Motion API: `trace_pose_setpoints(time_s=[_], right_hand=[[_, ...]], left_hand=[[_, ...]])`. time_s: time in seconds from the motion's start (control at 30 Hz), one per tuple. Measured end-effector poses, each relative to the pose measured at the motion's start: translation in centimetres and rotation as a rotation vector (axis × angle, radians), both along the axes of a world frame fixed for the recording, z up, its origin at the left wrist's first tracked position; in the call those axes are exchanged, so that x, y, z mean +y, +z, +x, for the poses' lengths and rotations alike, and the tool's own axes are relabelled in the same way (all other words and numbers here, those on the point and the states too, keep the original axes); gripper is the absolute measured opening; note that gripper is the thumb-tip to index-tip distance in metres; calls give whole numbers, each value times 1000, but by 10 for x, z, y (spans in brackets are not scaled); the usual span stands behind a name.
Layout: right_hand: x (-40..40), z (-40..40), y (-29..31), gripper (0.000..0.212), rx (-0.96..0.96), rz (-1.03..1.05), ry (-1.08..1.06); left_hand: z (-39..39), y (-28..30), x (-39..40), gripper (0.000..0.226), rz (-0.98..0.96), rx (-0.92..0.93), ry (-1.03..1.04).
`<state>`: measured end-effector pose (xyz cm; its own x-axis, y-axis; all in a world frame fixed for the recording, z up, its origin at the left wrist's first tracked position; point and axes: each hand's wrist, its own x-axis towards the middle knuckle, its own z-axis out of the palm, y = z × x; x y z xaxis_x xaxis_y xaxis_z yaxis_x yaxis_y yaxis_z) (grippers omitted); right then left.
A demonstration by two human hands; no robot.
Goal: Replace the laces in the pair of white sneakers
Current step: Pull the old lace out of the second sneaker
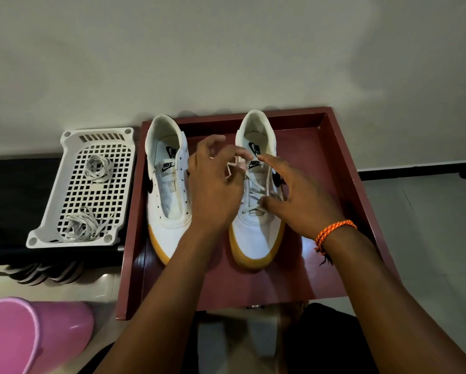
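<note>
Nearest, at about 7 o'clock, lies a pink tub (24, 336) on the floor. Both forearms reach up from 6 o'clock over a dark red tray (253, 290), the right wrist wearing an orange braided band (334, 230).

On the tray stand the two white sneakers, toes pointing toward the person. The left sneaker (167, 184), at about 10 o'clock from the tray's middle, has bare eyelets and no lace. The right sneaker (256, 233), at about 1 o'clock, is laced most of the way up.

The left hand (215, 190) hovers over the gap between the shoes, its fingers curled near the loose lace end (230, 168) by the upper eyelets; whether it actually pinches the lace I cannot tell. The right hand (302, 195) rests on the shoe's outer side, fingers spread and slightly bent, thumb pressing on the crossed laces, gripping nothing.

Farther left, at 9 o'clock, a white basket (64, 225) holds two bundles of laces (83, 225).

The likely risks: a lace end slipping back out of its eyelet if it is let go before being pulled snug, the crossings going slack should the thumb lift, or an uneven pull leaving one end too short to tie. The old and new laces look alike, so a mix-up at the basket is possible for the second shoe.
</note>
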<state>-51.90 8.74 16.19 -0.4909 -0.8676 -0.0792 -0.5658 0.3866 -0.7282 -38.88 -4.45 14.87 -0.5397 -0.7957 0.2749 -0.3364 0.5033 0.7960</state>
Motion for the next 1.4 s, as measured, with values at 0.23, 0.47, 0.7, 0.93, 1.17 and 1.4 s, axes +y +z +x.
trace_pose_setpoints(time_s=[0.23, 0.47, 0.7, 0.93, 1.17, 1.4], right_hand=[[-1, 2, 2, 76, -10, -4, -1], [-1, 0, 3, 83, 16, 12, -34], [0, 1, 4, 81, 7, -2, -25], [3, 2, 5, 81, -8, 0, -38], [1, 2, 2, 81, -3, 4, -32], [-3, 3, -4, 67, 64, 13, 1]], left_hand=[[0, -4, 27, 13, -44, -363, -196], [-7, 2, 9, 17, 143, 63, -64], [-4, 20, 14, 27, 765, 413, -52], [-6, 24, 13, 38, 881, 452, 29], [-5, 21, 10, 35, 870, 355, 75], [8, 7, -9, 22, 452, -17, 86]])
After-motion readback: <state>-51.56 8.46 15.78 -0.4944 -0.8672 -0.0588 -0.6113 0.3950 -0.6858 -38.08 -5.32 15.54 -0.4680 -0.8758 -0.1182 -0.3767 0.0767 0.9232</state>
